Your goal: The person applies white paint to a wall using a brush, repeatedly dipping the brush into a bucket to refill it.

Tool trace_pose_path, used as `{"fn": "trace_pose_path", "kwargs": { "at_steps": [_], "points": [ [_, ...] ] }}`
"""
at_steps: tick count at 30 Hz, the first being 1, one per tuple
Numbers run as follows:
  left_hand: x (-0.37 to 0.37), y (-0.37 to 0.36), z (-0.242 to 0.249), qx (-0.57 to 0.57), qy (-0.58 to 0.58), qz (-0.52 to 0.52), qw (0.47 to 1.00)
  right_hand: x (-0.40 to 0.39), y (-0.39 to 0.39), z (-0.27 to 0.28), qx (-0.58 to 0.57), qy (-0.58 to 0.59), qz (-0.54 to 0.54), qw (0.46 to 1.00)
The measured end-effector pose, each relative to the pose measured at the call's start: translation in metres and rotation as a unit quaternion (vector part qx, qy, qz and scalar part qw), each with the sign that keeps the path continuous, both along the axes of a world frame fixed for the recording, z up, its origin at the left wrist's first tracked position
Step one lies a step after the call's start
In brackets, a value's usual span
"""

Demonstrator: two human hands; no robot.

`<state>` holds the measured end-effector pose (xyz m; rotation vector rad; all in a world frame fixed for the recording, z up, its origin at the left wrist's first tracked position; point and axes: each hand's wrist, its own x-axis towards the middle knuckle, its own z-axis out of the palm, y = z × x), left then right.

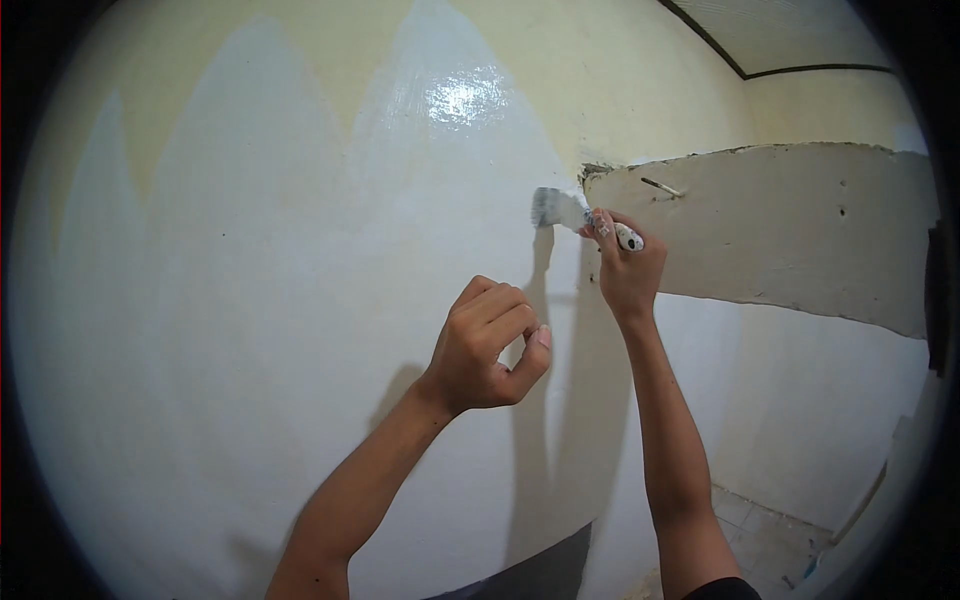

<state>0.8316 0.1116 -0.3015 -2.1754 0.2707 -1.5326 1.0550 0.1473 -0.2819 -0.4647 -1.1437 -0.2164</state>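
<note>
Right hand (pixel 628 272) is raised to about the level of the slab edge, fingers wrapped around the handle of a paintbrush (pixel 580 215). The handle end, speckled with white, pokes out past the knuckles; the bristles point left and lie against the wall (pixel 250 300), just at the corner where a rough concrete ledge (pixel 780 230) juts out.

Left hand (pixel 490 345) is lower and to the left, curled into a loose fist, thumb tucked along the forefinger. It holds nothing visible; whether the knuckles touch the wall I cannot tell.

Handling, judged: the brush looks light and small, with a rigid handle and soft, paint-laden bristles. The handle is smeared, so probably slippery; the grip sits close behind the ferrule, which suits control at an edge.

Wall: the broad lower area is coated white and glossy, with a bright wet-looking highlight above; yellowish unpainted patches remain near the top in pointed shapes. The ledge is bare grey with a ragged lower edge.

Containers: no paint pot, tray or bucket is in view. Tiled floor (pixel 760 530) shows at lower right with some debris.
</note>
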Motion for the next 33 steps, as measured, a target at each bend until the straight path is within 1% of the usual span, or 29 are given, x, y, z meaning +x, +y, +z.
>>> {"fn": "trace_pose_path", "kwargs": {
  "at_steps": [2,5,8,11,13,14,15,16,18,19,22,25,28,31,33],
  "points": [
    [0.000,0.000,-0.001,-0.002,-0.005,-0.002,1.000,-0.009,-0.018,0.001,-0.014,-0.018,-0.067,0.998],
    [-0.001,0.002,-0.003,0.002,-0.015,-0.011,1.000,-0.022,-0.005,-0.007,0.085,-0.065,-0.174,0.979],
    [-0.003,-0.003,0.001,0.010,-0.025,-0.013,1.000,-0.045,0.015,-0.018,0.144,-0.163,-0.229,0.949],
    [-0.009,-0.009,0.007,0.022,-0.042,-0.016,0.999,-0.064,-0.008,-0.023,0.108,-0.170,-0.146,0.969],
    [-0.016,-0.014,0.011,0.022,-0.051,-0.013,0.998,-0.060,-0.034,-0.018,0.045,-0.107,-0.006,0.993],
    [-0.018,-0.017,0.013,0.021,-0.054,-0.012,0.998,-0.056,-0.042,-0.016,0.012,-0.074,0.064,0.995],
    [-0.019,-0.019,0.014,0.017,-0.066,-0.016,0.998,-0.051,-0.042,-0.010,0.052,-0.063,0.048,0.995],
    [-0.020,-0.018,0.016,0.015,-0.066,-0.013,0.998,-0.046,-0.040,-0.001,0.100,-0.093,-0.029,0.990],
    [-0.022,-0.018,0.018,0.012,-0.066,-0.007,0.998,-0.036,-0.036,0.018,0.193,-0.148,-0.181,0.953],
    [-0.023,-0.018,0.018,0.012,-0.065,-0.005,0.998,-0.029,-0.027,0.025,0.196,-0.170,-0.187,0.948],
    [-0.023,-0.017,0.017,0.010,-0.067,0.000,0.998,-0.011,-0.008,0.021,0.026,-0.174,-0.068,0.982],
    [-0.026,-0.013,0.012,0.006,-0.067,-0.001,0.998,-0.001,-0.004,-0.010,0.024,-0.201,-0.059,0.978],
    [-0.026,-0.009,0.006,-0.003,-0.064,-0.001,0.998,0.007,-0.014,-0.042,-0.009,-0.195,0.006,0.981],
    [-0.021,-0.006,0.004,-0.004,-0.055,-0.004,0.998,0.014,-0.036,-0.045,-0.050,-0.155,0.044,0.986],
    [-0.017,-0.004,0.004,-0.001,-0.052,-0.011,0.999,0.011,-0.042,-0.030,-0.050,-0.167,0.019,0.984]
  ]
}}
